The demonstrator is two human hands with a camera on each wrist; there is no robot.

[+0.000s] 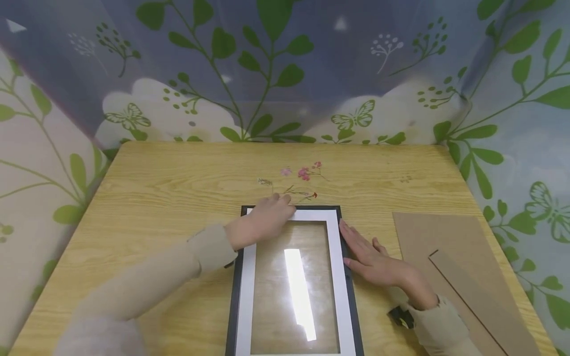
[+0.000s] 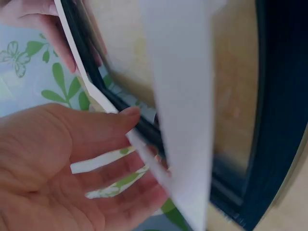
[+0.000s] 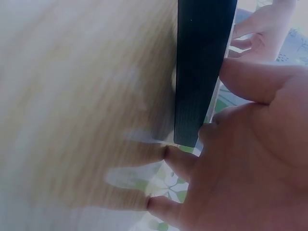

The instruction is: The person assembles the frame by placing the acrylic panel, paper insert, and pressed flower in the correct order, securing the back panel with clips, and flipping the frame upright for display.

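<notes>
A black picture frame [image 1: 349, 296] lies on the table with a white mat [image 1: 244, 301] in it and a clear pane [image 1: 271, 296] that catches a bright reflection. My left hand [image 1: 269, 217] is at the frame's top edge. In the left wrist view the thumb and fingers of that left hand [image 2: 82, 154] pinch the white mat [image 2: 185, 106], which stands tilted away from the black frame [image 2: 279, 96]. Against the frame's right side rests my right hand [image 1: 376, 262], fingers extended. The right wrist view shows the right hand [image 3: 250, 139] touching the black side [image 3: 202, 72].
Beyond the frame lie small dried flowers [image 1: 304, 173], pink, white and red. A brown backing board [image 1: 427, 232] with a hinged-looking strip [image 1: 472, 291] lies to the right. Patterned fabric [image 1: 285, 113] borders the wooden table [image 1: 178, 173].
</notes>
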